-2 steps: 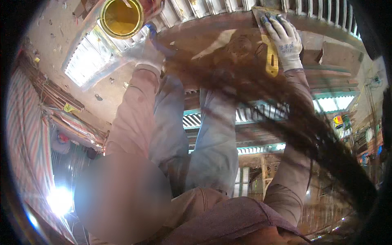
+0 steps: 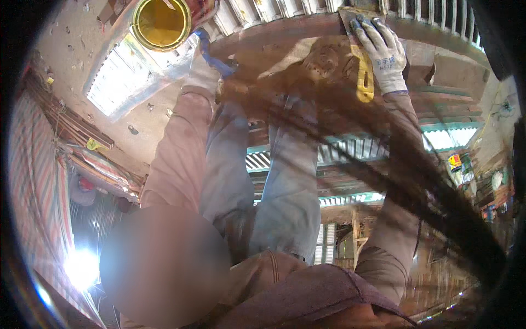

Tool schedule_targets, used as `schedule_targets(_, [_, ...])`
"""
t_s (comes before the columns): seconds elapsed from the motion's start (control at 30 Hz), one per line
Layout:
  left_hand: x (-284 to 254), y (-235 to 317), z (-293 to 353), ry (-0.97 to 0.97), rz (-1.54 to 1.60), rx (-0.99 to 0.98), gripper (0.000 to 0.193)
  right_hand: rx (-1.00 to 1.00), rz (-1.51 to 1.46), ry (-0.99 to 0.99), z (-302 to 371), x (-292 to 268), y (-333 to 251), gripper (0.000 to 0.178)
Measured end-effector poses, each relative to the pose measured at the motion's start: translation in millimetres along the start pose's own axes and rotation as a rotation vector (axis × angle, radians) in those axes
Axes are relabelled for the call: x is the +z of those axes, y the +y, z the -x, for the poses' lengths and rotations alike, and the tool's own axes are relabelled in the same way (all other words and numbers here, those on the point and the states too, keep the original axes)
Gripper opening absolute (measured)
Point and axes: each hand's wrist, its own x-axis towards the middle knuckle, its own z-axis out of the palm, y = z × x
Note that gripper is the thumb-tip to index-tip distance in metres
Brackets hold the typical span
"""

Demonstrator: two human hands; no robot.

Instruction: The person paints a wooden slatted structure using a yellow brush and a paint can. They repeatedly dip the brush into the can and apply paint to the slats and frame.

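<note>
My right hand, in a white work glove with stained fingertips, grips a putty knife with a yellow handle. Its flat blade lies under my fingertips, against the edge of a slatted panel. My left hand, gloved in white with blue on the palm side, is just below a round can of yellowish-brown content. The left thumb stands apart from the fingers and I see nothing between them. The fingertips are partly hidden beside the can.
A bright ribbed sheet leans at the left over a dirt floor. More slatted panels lie beneath my legs. Dark blurred strands cross the right side. Striped sheeting hangs at left; small containers stand at right.
My left hand is sharper, its blue thumb shifted slightly. My right hand and the putty knife are almost where they were. The dark strands have swung a little.
</note>
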Motion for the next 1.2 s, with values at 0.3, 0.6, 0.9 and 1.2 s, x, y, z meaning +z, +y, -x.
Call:
schedule_targets(0.3, [40, 19, 27, 0.106, 0.124, 0.060, 0.052, -0.026, -0.214, -0.161, 31, -37, -20, 0.038])
schedule_targets(0.6, [29, 9, 9, 0.101, 0.174, -0.073, 0.057, 0.448, -0.092, 0.054, 5, -20, -44, 0.043])
schedule_targets(0.9, [68, 35, 51, 0.259, 0.201, -0.135, 0.061, 0.301, -0.179, 0.106, -13, -42, -46, 0.033])
schedule_targets(1.2, [27, 8, 0, 0.131, 0.276, -0.017, 0.057, 0.158, -0.138, -0.030, 4, -32, -41, 0.037])
